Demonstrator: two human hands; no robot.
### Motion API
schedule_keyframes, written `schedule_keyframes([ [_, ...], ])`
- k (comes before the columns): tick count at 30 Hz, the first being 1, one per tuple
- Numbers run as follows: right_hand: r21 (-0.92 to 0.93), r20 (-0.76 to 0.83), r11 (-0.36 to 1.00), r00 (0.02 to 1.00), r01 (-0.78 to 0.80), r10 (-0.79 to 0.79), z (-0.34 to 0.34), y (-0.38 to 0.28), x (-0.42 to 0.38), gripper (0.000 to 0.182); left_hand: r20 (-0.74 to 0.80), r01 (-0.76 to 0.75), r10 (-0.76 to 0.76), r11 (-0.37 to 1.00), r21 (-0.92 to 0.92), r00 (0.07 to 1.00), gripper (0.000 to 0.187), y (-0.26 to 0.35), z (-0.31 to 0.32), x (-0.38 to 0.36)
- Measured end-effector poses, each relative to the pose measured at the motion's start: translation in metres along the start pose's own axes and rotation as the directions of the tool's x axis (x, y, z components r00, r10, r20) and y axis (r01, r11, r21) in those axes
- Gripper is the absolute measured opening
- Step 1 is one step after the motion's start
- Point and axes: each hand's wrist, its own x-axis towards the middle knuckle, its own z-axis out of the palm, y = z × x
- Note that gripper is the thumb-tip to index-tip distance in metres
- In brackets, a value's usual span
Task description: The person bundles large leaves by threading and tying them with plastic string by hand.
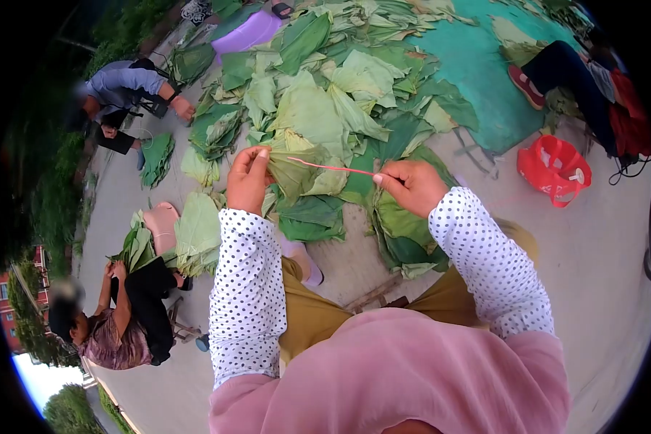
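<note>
My left hand (249,179) pinches the edge of a large green leaf (296,170), which hangs to the right of its fingers. In my right hand (412,186) is one end of a thin pink strand (336,168), pinched between thumb and finger. The strand runs left across the leaf, and its paler free end lies a little right of my left fingertips. Beneath and beyond my hands spreads a big heap of flat leaves (304,108). A darker leaf bundle (405,231) lies below my right hand.
A red bag (553,171) stands on the pavement (586,289) at the right. Two people (123,83) (126,325) sit at the left near leaf piles; another person (571,87) sits at the upper right beside a green sheet (484,65). A pink object (161,224) is at left.
</note>
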Motion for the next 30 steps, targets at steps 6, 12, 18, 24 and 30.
schedule_keyframes([
  [6,-0.022,-0.023,1.000,1.000,0.005,-0.005,0.010,0.005,0.030,0.025,0.024,0.059,-0.057,0.990,-0.131,0.998,0.019,0.009,0.018,0.025],
  [12,-0.005,-0.030,1.000,1.000,0.005,-0.005,0.012,0.001,0.025,0.025,0.009,0.046,-0.046,0.987,-0.156,0.999,0.019,0.014,0.015,0.018],
  [18,0.012,-0.047,1.000,0.999,-0.019,0.019,0.010,-0.011,0.017,0.025,0.050,0.081,-0.072,0.967,-0.240,0.996,0.017,0.016,0.010,0.007],
  [24,-0.051,-0.031,0.999,0.999,-0.013,0.011,0.009,-0.008,0.018,0.025,0.024,0.086,-0.083,0.965,-0.247,0.996,0.015,0.008,0.010,0.001],
  [30,-0.070,-0.009,0.997,1.000,0.024,-0.025,0.011,-0.012,0.026,0.024,0.038,0.089,-0.084,0.983,-0.160,0.996,0.016,0.017,0.017,-0.006],
])
